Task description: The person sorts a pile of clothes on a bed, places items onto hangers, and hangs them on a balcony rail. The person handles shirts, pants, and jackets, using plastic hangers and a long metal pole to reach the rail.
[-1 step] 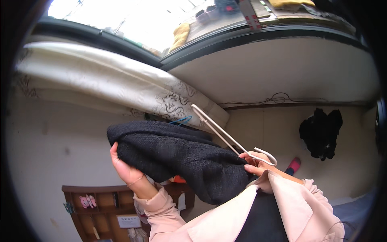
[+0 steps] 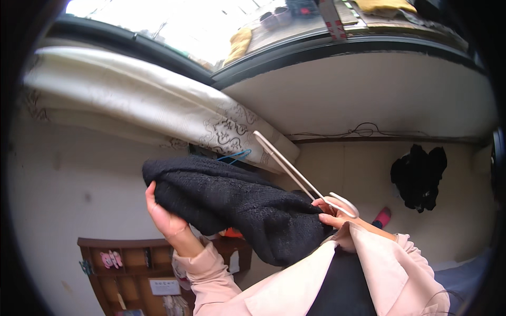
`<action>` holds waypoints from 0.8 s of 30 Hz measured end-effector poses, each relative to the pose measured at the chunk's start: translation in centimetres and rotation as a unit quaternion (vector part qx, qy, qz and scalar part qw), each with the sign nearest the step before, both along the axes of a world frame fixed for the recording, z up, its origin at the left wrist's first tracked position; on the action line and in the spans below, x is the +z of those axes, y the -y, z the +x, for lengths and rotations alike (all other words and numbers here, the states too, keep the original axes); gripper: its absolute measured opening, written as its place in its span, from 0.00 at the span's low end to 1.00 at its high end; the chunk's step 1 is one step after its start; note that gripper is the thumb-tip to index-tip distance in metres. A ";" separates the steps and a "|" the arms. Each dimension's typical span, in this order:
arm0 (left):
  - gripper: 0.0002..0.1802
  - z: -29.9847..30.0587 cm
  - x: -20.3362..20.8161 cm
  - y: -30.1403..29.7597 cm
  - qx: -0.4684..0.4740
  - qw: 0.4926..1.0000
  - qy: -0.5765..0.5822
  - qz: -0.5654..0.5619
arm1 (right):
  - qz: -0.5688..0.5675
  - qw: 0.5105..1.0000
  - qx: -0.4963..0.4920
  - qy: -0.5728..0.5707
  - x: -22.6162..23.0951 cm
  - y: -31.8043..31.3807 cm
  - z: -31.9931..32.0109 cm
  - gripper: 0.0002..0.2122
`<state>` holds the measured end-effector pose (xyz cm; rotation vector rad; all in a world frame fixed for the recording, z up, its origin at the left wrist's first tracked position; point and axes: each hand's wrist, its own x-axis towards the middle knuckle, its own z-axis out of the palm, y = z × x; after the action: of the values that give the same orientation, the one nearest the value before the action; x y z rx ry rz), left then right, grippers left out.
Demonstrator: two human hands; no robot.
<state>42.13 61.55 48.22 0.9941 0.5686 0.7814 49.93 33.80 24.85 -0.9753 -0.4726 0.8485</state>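
In the head view, the left hand [image 2: 167, 218] has hold of the left end of a black cloth [image 2: 232, 203] and lifts it up. Most of its fingers are hidden by the cloth, so how far they bend cannot be told. The right hand [image 2: 338, 215] is closed, with its thumb on the right end of the cloth and its fingers around the white hanger [image 2: 289, 163] near the hook. The cloth hangs between the two hands, in front of the person. One arm of the hanger sticks out past the cloth, toward the curtain [image 2: 174, 105]. A blue hanger [image 2: 244, 154] shows just behind the cloth. Black clothes [image 2: 419, 176] lie on the floor [image 2: 363, 163] to the right, well apart from the hands.
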 end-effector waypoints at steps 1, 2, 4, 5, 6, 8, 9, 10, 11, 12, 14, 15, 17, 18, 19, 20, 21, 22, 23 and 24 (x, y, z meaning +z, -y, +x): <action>0.17 -0.4 -0.7 -1.3 0.005 1.000 -0.016 -0.005 | -0.014 1.000 0.018 0.013 0.2 -0.5 0.3 0.13; 0.18 -0.6 -1.9 -3.6 0.005 0.999 -0.031 0.021 | -0.023 0.997 0.000 0.072 0.5 -2.0 0.9 0.11; 0.21 -2.6 -4.3 -7.5 -0.015 0.989 -0.093 0.113 | -0.023 0.999 0.035 0.011 2.1 -4.7 2.4 0.08; 0.22 -3.6 -5.4 -8.5 -0.036 0.973 -0.142 0.181 | -0.017 1.000 0.015 -0.010 4.9 -6.3 2.8 0.08; 0.35 -4.1 -5.9 -7.9 -0.124 0.961 -0.201 0.143 | -0.015 0.997 0.044 -0.054 5.8 -9.1 3.4 0.07; 0.64 -5.6 -8.3 -1.4 -0.122 0.848 -0.348 0.382 | -0.005 0.989 0.092 -0.114 7.6 -12.8 3.5 0.06; 0.69 -6.0 -8.9 1.5 -0.100 0.857 -0.332 0.381 | -0.008 0.990 0.101 -0.095 8.7 -13.7 3.3 0.06; 0.72 -6.7 -10.1 3.7 -0.113 0.861 -0.305 0.391 | -0.014 0.988 0.114 -0.103 9.4 -14.7 3.1 0.05; 0.73 -8.0 -12.1 5.4 -0.120 0.862 -0.293 0.396 | -0.029 0.983 0.132 -0.124 10.4 -15.8 2.5 0.05; 0.68 -8.7 -14.7 6.6 -0.087 0.856 -0.293 0.416 | -0.028 0.979 0.152 -0.134 10.6 -17.0 1.5 0.05; 0.51 -7.7 -18.3 9.3 0.030 0.857 -0.269 0.439 | -0.010 0.973 0.188 -0.136 10.9 -18.5 0.1 0.03; 0.41 -8.1 -20.0 9.0 0.098 0.826 -0.324 0.451 | 0.011 0.969 0.212 -0.131 11.4 -18.4 -0.4 0.02; 0.31 -8.0 -19.3 9.1 0.117 0.890 -0.292 0.329 | 0.019 0.969 0.247 -0.009 11.9 -17.7 1.0 0.06; 0.27 -7.7 -18.7 9.5 0.147 0.907 -0.233 0.318 | 0.006 0.970 0.238 0.050 12.3 -16.6 2.4 0.10; 0.24 -8.0 -18.1 9.6 0.177 0.918 -0.177 0.308 | -0.002 0.968 0.230 0.104 12.6 -15.4 3.7 0.14; 0.20 -10.2 -18.3 8.8 0.189 0.949 -0.171 0.188 | -0.021 0.967 0.225 0.117 12.3 -14.2 4.3 0.18; 0.18 -11.0 -16.5 9.1 0.157 0.966 -0.121 0.163 | -0.038 0.966 0.217 0.131 11.7 -12.6 5.1 0.22; 0.17 -10.7 -15.7 9.5 0.123 0.969 -0.120 0.176 | -0.038 0.960 0.228 0.155 10.7 -10.4 6.0 0.23; 0.16 -10.2 -15.4 9.9 0.088 0.971 -0.119 0.187 | -0.039 0.954 0.238 0.178 9.1 -8.4 6.7 0.25; 0.14 -8.9 -14.1 11.3 0.071 0.971 -0.132 0.187 | 0.006 0.948 0.200 0.245 6.5 -6.7 6.7 0.27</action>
<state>33.22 50.21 34.16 1.4314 0.7432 0.9111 56.59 40.47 31.35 -1.0980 -1.1320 0.9588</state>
